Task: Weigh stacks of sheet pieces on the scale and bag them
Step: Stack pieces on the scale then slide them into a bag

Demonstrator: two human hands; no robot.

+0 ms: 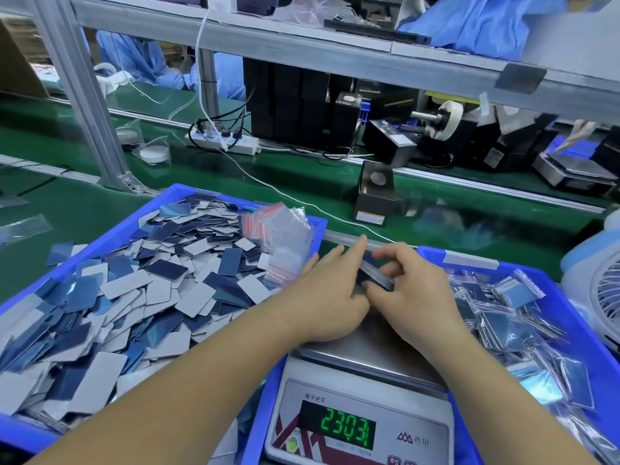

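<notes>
Both my hands meet above the far end of the scale (pixel 362 427), whose steel pan (pixel 365 354) lies under them and whose green display shows digits. Between them is a dark stack of sheet pieces (pixel 375 278). My left hand (pixel 330 297) has its fingers stretched out against the stack's left side. My right hand (pixel 407 283) curls its fingers and thumb round the stack. Left of the scale, a blue tray (pixel 100 238) holds several loose blue and grey sheet pieces (pixel 134 297) and a heap of empty zip bags (pixel 285 236).
A second blue tray (pixel 550 283) on the right holds several filled bags (pixel 510 327). A white fan (pixel 600 297) stands at the right edge. Beyond the trays runs a green belt with a power strip (pixel 223 140), black machines (pixel 385 125), another scale (pixel 573 172) and an aluminium frame post (pixel 84 95).
</notes>
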